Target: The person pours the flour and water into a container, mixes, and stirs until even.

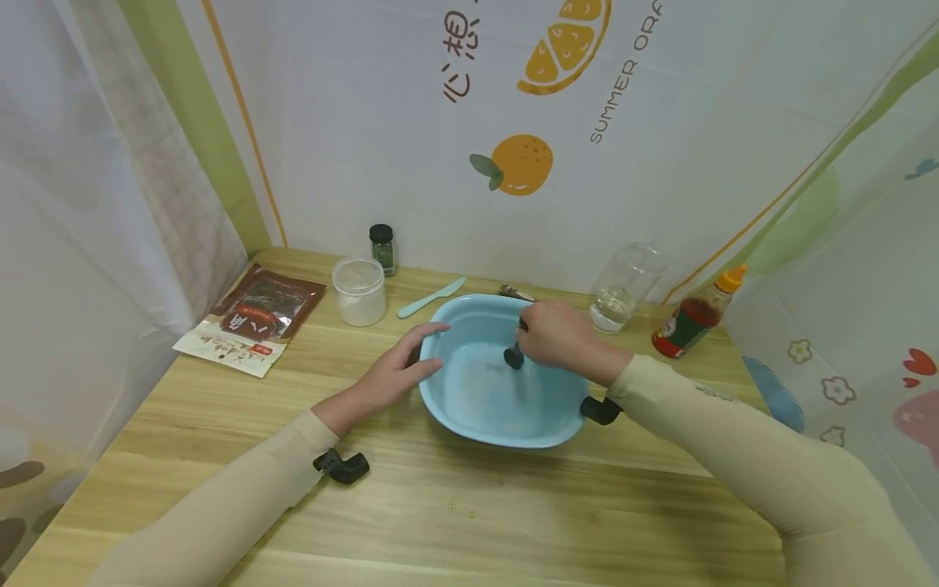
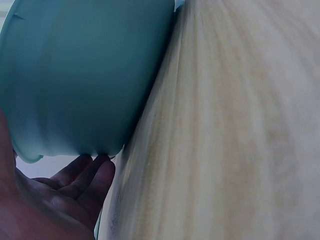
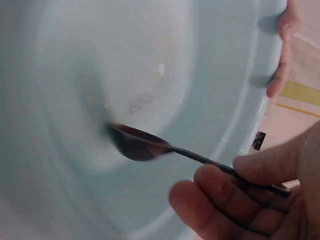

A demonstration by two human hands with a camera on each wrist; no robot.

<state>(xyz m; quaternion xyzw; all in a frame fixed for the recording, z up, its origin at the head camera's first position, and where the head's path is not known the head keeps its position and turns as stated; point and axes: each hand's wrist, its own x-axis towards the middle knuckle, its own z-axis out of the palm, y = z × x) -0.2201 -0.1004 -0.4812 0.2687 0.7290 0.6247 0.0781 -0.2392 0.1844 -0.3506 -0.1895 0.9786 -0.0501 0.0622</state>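
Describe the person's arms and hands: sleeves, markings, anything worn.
Left hand and right hand: bare, no gloves. Both arms wear long cream fabric sleeves: left sleeve, right sleeve. The right one has a small greyish marking on the forearm, too small to read. A curved black device sits at the left cuff; a similar black piece shows by the right.

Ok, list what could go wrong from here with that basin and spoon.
The right hand grips the spoon by its thin handle, so it might slip into the basin.
The left hand holds only one side of the basin, so a hard push could slide it, perhaps against the pale knife.
The right sleeve passes near the sauce bottle; a wide swing could knock it over.
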